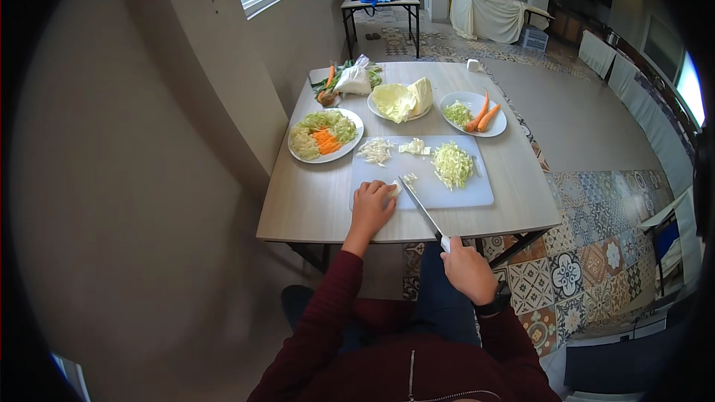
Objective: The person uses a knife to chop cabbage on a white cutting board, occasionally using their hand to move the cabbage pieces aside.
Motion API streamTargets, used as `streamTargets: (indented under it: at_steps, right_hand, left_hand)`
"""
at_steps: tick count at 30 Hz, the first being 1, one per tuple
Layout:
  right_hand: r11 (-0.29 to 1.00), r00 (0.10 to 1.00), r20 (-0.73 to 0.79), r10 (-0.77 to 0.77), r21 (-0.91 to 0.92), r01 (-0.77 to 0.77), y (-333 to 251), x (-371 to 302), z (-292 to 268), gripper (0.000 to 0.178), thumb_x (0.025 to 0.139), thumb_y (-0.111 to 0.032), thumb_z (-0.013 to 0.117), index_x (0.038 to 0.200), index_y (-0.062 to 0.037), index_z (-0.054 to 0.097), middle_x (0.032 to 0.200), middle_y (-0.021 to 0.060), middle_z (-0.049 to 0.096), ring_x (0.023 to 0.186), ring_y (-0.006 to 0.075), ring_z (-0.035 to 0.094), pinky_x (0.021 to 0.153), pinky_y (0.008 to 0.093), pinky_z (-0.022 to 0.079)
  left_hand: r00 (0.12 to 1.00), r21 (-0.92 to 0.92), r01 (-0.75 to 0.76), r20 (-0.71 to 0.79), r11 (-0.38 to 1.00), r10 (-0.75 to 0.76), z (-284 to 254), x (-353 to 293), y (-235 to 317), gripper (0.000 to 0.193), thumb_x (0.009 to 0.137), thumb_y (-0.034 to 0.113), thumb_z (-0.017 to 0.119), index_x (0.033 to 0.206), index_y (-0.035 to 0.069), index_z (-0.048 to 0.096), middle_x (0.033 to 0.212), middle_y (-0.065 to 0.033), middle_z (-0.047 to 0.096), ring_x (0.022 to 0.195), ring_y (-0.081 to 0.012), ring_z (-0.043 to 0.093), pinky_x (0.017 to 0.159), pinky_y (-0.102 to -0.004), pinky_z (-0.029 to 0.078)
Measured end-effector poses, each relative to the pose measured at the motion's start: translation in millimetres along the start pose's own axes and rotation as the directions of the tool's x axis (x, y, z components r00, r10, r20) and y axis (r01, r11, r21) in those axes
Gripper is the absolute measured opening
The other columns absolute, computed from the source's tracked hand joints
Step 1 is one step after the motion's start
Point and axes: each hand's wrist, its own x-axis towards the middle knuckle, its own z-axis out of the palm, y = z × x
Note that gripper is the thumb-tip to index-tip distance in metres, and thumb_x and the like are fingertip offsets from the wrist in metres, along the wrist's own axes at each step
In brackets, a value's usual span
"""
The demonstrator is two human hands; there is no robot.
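My left hand (374, 205), fingers curled, presses a pale cabbage piece (395, 189) onto the front of the white cutting board (462, 195). In my right hand (469, 273) is the white handle of a kitchen knife (421, 208). Its tip rests by that piece, next to a few small cut bits (409, 179). Further back on the board lie a pile of pale strips (376, 151), some chunky white pieces (415, 147) and a larger heap of shredded green cabbage (453, 164). My left fingers partly hide the held piece.
Behind the board stand a plate of sorted shredded vegetables (351, 150), a plate with cabbage leaves (402, 100) and a plate with carrots (484, 116). A white plastic bag (353, 80) sits among greens at the far left. A wall (223, 74) borders the table's left.
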Motion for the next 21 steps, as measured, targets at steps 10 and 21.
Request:
streamTargets:
  at_steps: [10,21]
  right_hand:
    - [0.999,0.999,0.018,-0.034,-0.003,0.034,0.6,10.9,7.4,0.026,0.099,-0.022,0.055,0.099,0.0037,0.048,0.077,0.0304,0.066,0.075,0.0484,0.067,0.065,0.0568,0.054]
    - [1.0,0.996,0.085,0.014,-0.01,-0.014,-5.9,15.8,14.9,0.018,0.097,-0.013,0.046,0.1,0.0047,0.046,0.078,0.0317,0.066,0.075,0.0496,0.067,0.066,0.0582,0.054]
  left_hand:
    - [0.999,0.019,-0.03,-0.018,0.999,0.03,1.4,6.1,-1.0,0.026,0.082,0.018,0.071,0.108,0.015,0.073,0.103,-0.0017,0.064,0.099,-0.0263,0.056,0.087,-0.0404,0.043]
    - [0.999,0.025,-0.027,-0.016,0.999,0.028,3.2,2.5,-2.5,0.024,0.082,0.017,0.072,0.105,0.015,0.075,0.102,-0.0014,0.064,0.099,-0.0258,0.056,0.086,-0.04,0.043]
